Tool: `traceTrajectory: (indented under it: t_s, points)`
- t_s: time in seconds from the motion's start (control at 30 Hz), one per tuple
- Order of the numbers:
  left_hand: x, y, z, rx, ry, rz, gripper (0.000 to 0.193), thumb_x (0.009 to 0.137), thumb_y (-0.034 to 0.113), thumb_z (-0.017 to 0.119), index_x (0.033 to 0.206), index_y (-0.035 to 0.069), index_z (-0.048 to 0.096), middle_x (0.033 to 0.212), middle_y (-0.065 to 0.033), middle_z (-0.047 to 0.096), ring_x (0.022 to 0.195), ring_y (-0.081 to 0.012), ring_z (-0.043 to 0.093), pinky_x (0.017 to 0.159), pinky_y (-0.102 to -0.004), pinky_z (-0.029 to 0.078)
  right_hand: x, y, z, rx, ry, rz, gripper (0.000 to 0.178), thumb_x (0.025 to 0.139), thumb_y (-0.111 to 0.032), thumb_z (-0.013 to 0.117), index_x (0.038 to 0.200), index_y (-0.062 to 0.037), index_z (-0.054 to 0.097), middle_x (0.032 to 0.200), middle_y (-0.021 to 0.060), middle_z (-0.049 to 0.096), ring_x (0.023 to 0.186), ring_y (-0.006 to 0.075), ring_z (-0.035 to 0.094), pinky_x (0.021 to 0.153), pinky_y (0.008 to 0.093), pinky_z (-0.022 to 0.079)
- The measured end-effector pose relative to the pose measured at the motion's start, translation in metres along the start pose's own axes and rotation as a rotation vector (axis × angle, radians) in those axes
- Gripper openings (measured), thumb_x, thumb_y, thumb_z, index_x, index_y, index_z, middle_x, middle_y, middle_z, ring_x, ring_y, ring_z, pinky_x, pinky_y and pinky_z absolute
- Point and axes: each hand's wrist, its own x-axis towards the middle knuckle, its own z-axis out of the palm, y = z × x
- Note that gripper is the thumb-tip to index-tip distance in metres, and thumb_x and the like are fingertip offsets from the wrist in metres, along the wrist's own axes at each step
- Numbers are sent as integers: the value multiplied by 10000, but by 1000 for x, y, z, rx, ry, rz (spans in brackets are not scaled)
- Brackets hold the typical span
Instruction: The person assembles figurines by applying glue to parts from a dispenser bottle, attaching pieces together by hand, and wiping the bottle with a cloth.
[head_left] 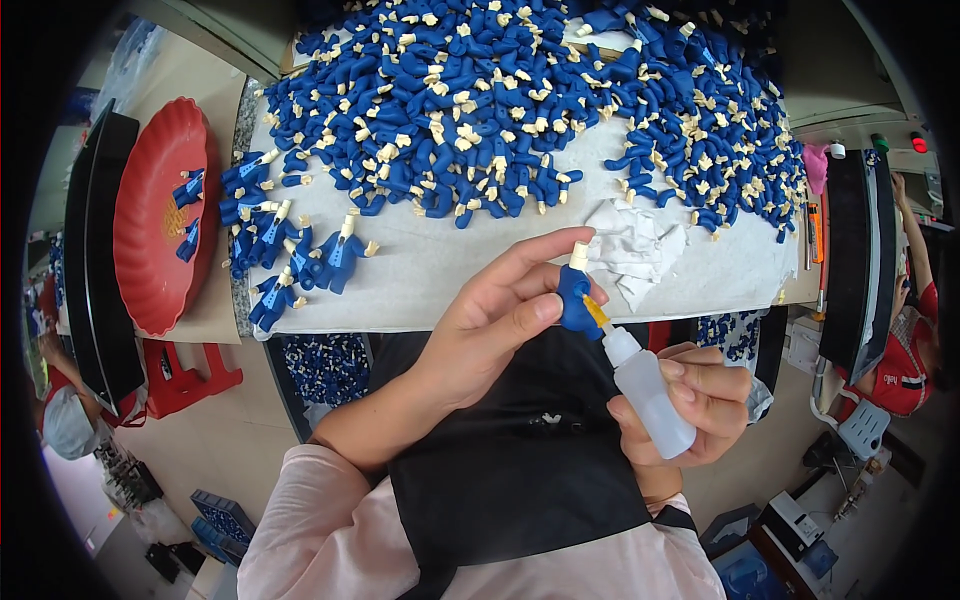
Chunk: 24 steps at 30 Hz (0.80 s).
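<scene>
My left hand [480, 325] pinches a small blue toy figure body [573, 290] with a cream neck stub, between thumb and fingers above the table's near edge. In my right hand [705, 395] is a translucent white squeeze bottle [652, 395], tilted with its amber nozzle [597, 311] up against the figure body's side. Whether glue or other liquid is coming out is too small to tell. Close beyond the figure lies a crumpled white cloth [632, 250]. Several similar blue figures [342, 258], with cream necks and hands, lie at the table's left.
Blue arm pieces with cream hands form a large heap [420, 110] and another heap [705, 140] at right on the white-covered table [430, 280]. A red scalloped dish [150, 250] stands left. Crates of blue parts [325, 370] sit below the edge. Other people work at both sides.
</scene>
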Motion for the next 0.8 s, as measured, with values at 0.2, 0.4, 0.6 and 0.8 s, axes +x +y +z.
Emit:
traceTrajectory:
  t_s: [0.2,0.4,0.6,0.8]
  points:
    - [0,0,-2,-6,24,3,498,847,185,480,1282,48,278,976,-139,511,954,-180,479,860,-311,347,2,-1,-1,15,-12,13,431,628,-148,751,901,-56,430,816,97,456,588,145,469,518,256,433]
    - [-2,11,-21,-32,80,133,472,851,135,462,1279,39,287,1002,-123,535,956,-169,499,825,-307,380,20,12,-3,207,147,232,398,648,23,670,924,-52,394,912,128,483,741,183,538,653,271,473]
    - [-12,20,-30,-54,186,211,486,841,128,476,1275,24,285,988,-135,524,952,-202,504,835,-325,379,53,78,27,27,-247,328,307,636,112,573,850,-25,401,864,106,517,825,213,561,671,302,455]
    - [-21,21,-33,-65,189,215,486,844,126,474,1276,18,280,983,-135,521,957,-204,496,839,-337,385,74,78,44,-219,-465,107,341,578,131,574,811,-37,391,817,92,589,750,255,583,668,289,454]
